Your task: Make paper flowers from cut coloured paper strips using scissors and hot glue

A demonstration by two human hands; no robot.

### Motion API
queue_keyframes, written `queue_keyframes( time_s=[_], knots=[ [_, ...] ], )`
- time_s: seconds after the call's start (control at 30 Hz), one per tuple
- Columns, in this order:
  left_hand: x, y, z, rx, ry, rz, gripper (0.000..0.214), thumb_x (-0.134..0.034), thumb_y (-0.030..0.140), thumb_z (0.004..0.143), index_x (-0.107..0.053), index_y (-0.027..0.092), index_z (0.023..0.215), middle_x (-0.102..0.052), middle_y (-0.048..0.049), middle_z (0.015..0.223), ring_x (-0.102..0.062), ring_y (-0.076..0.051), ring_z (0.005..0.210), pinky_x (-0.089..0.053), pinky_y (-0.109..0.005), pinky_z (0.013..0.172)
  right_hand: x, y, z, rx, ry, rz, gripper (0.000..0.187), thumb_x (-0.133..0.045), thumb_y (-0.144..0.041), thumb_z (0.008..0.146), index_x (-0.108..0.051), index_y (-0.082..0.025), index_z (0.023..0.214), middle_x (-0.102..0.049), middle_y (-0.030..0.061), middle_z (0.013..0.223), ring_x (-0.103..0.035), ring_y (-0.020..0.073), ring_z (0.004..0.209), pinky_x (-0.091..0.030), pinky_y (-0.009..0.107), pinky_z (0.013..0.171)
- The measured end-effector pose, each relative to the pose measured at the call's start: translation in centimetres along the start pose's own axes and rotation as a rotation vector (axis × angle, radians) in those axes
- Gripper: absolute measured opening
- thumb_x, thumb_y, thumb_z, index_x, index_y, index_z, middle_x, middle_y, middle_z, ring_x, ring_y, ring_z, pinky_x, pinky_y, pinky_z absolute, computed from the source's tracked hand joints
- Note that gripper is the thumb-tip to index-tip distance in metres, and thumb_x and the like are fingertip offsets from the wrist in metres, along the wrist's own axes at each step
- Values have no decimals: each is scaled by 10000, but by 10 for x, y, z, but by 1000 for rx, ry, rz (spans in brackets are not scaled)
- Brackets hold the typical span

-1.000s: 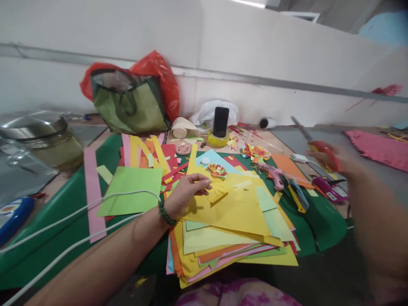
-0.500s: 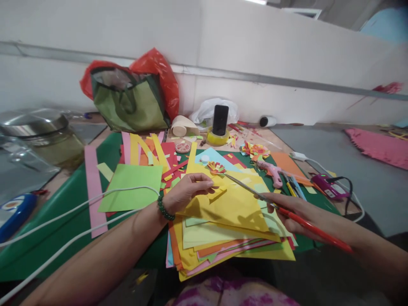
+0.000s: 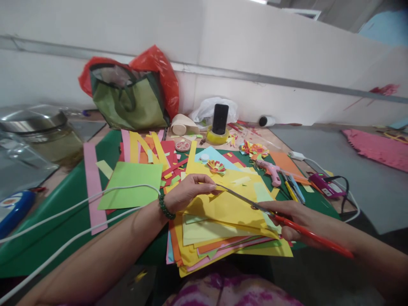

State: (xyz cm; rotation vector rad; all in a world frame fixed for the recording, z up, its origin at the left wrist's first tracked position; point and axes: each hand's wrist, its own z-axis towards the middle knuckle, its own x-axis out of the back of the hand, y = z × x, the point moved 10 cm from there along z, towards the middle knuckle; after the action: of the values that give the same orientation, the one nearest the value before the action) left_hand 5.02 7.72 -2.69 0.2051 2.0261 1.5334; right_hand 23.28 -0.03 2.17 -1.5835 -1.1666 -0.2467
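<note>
My left hand (image 3: 194, 189), with a green bead bracelet on the wrist, pinches a small yellow paper piece (image 3: 220, 187) above a stack of coloured paper. Long scissors with red handles (image 3: 314, 236) are gripped in my right hand (image 3: 293, 214). Their blades point left, and the tips reach the paper at my left fingertips; whether they touch it I cannot tell. Under both hands lies a yellow sheet (image 3: 219, 212) on top of the stack. Just beyond my left fingers sits a small paper flower (image 3: 216, 166) in red, yellow and green.
A pink glue gun (image 3: 270, 171), cutter knives (image 3: 293, 187) and a purple power device (image 3: 330, 186) lie at right. Further back, a phone (image 3: 220, 119) stands on a yellow tape roll. White cables (image 3: 95, 199) cross the green mat at left, near a glass jar (image 3: 47, 140).
The scissor tips have dropped from beside the paper flower to the yellow piece at my left fingers. My left hand has barely moved.
</note>
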Motion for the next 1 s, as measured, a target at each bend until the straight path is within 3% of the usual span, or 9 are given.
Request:
queue_keyframes(
  time_s=[0.37, 0.53, 0.67, 0.83, 1.0],
  knots=[
    [1, 0, 2, -28, -6, 53, 255, -843, 324, 584, -693, 132, 662, -725, -59, 700, -643, -158, 718, -481, -293, 766, 0, -4, 0, 2, 17, -2, 977, -436, -886, 675, -637, -158, 1295, -668, 145, 1051, -623, 297, 876, -517, 376, 781],
    [-1, 2, 2, -46, -19, 63, 251, -840, 332, 597, -697, 136, 658, -728, -60, 709, -634, -156, 717, -476, -290, 752, -2, -3, 0, -6, 16, 9, 1009, -427, -892, 675, -632, -119, 1291, -609, 85, 801, -560, 215, 712, -486, 316, 669],
    [-2, 2, 2, -47, -18, 53, 243, -843, 323, 592, -701, 135, 652, -725, -56, 690, -631, -151, 702, -476, -282, 738, -5, -10, 2, 57, -8, 3, 1000, -385, -906, 678, -652, -141, 1263, -570, 48, 730, -514, 186, 668, -444, 286, 640],
    [1, 0, 2, -36, 0, 25, 251, -849, 323, 586, -699, 131, 651, -725, -60, 688, -637, -153, 699, -477, -284, 736, -6, -12, 6, 93, -5, 51, 939, -405, -896, 682, -690, -165, 1198, -607, 54, 788, -513, 185, 668, -411, 266, 605],
    [2, -2, 2, -25, -4, 10, 266, -850, 330, 595, -690, 130, 665, -719, -51, 692, -648, -153, 712, -472, -279, 741, -8, 1, 6, 101, 68, 38, 850, -462, -843, 718, -701, -150, 1148, -448, -18, 603, -384, 117, 537, -319, 235, 507]
  ],
)
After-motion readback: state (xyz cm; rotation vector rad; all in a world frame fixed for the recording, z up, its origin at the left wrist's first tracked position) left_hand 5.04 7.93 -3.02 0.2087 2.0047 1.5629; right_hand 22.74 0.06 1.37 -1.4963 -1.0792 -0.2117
